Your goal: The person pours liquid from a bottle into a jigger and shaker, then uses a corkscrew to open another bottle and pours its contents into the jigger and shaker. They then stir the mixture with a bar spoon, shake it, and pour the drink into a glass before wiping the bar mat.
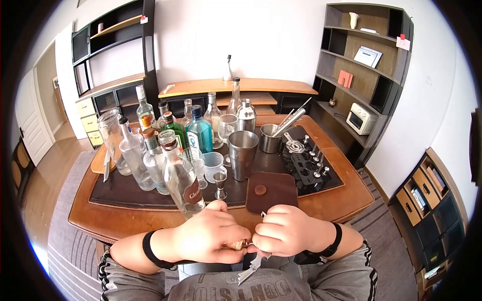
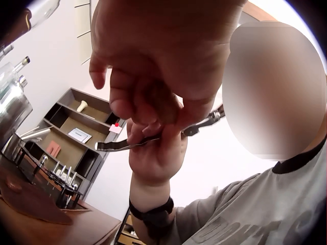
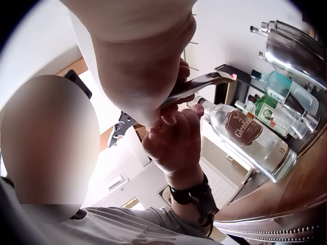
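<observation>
Both hands meet over the table's near edge in the head view. My right hand (image 1: 282, 230) grips a silver waiter's corkscrew (image 1: 251, 270), its notched lever hanging below the fingers. In the left wrist view, the corkscrew's curved handle (image 2: 120, 146) sticks out past the fingers. My left hand (image 1: 213, 235) pinches a brown cork (image 1: 240, 245), mostly covered by the fingers, right beside the other hand's fingertips. Just beyond the left hand stands a clear glass bottle (image 1: 182, 178) with a brown label and an uncapped mouth.
Several bottles crowd the left of the wooden table (image 1: 80, 215), among them a blue bottle (image 1: 199, 131). A metal jigger (image 1: 220, 184) and a shaker tin (image 1: 243, 155) stand mid-table. A brown mat (image 1: 273, 198) lies ahead of the right hand, with a black tool rack (image 1: 306, 170) behind.
</observation>
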`<action>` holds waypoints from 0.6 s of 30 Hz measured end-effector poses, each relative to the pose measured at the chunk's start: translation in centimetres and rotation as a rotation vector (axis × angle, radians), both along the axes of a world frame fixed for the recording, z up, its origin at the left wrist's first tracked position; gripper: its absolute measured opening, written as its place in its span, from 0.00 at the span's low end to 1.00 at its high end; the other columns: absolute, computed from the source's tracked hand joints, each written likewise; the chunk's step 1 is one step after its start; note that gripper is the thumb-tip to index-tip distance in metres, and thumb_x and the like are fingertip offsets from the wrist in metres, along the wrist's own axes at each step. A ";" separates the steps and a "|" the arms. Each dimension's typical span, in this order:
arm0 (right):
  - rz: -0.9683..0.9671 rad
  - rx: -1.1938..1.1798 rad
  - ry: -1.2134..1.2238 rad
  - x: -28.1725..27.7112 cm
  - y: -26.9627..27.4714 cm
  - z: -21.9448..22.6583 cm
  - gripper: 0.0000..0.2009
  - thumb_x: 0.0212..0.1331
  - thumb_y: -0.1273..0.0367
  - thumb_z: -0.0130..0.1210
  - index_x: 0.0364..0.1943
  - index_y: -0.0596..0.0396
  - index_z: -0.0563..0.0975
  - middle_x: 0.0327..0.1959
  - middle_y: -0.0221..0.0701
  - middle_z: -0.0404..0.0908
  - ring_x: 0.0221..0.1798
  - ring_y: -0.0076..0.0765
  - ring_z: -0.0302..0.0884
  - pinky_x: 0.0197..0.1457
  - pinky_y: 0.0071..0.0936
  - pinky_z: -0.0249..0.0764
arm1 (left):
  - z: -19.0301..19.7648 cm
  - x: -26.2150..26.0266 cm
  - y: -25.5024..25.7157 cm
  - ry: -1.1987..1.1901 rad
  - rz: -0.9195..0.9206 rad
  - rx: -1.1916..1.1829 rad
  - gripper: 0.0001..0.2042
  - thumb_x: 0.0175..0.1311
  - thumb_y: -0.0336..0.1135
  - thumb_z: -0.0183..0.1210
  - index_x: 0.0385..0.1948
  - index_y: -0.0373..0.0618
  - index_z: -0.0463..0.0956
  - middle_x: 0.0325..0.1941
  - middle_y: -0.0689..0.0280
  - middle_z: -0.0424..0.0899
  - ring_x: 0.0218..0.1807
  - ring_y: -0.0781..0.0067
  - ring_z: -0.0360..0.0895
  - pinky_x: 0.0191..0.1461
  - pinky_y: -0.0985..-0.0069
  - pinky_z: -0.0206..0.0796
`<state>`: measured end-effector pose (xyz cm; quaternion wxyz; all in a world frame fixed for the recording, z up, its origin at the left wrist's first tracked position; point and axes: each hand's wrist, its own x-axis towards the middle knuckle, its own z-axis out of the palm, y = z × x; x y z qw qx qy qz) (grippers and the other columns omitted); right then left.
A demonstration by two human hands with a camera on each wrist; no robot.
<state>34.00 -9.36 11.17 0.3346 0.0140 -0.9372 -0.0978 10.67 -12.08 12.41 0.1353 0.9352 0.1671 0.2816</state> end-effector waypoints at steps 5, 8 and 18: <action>-0.005 0.537 -0.050 0.4 -0.3 1.4 0.08 0.52 0.65 0.58 0.31 0.54 0.75 0.24 0.24 0.71 0.24 0.23 0.67 0.28 0.21 0.62 | -0.8 -0.1 1.0 0.073 -0.141 -0.645 0.09 0.59 0.34 0.63 0.38 0.43 0.80 0.22 0.72 0.76 0.26 0.73 0.73 0.37 0.75 0.60; 0.019 0.641 -0.100 0.4 -0.2 1.7 0.08 0.53 0.65 0.56 0.33 0.53 0.76 0.26 0.24 0.74 0.25 0.23 0.69 0.29 0.21 0.63 | -0.3 -0.3 1.2 0.175 -0.126 -1.408 0.09 0.65 0.33 0.59 0.41 0.38 0.79 0.24 0.70 0.78 0.28 0.79 0.73 0.34 0.79 0.62; -0.140 -1.084 -0.084 1.0 -0.3 1.8 0.10 0.65 0.68 0.58 0.28 0.58 0.76 0.19 0.28 0.74 0.21 0.31 0.70 0.27 0.26 0.67 | -0.7 -0.2 0.2 -0.150 0.256 0.527 0.27 0.46 0.44 0.75 0.46 0.41 0.75 0.41 0.62 0.80 0.41 0.62 0.78 0.50 0.61 0.64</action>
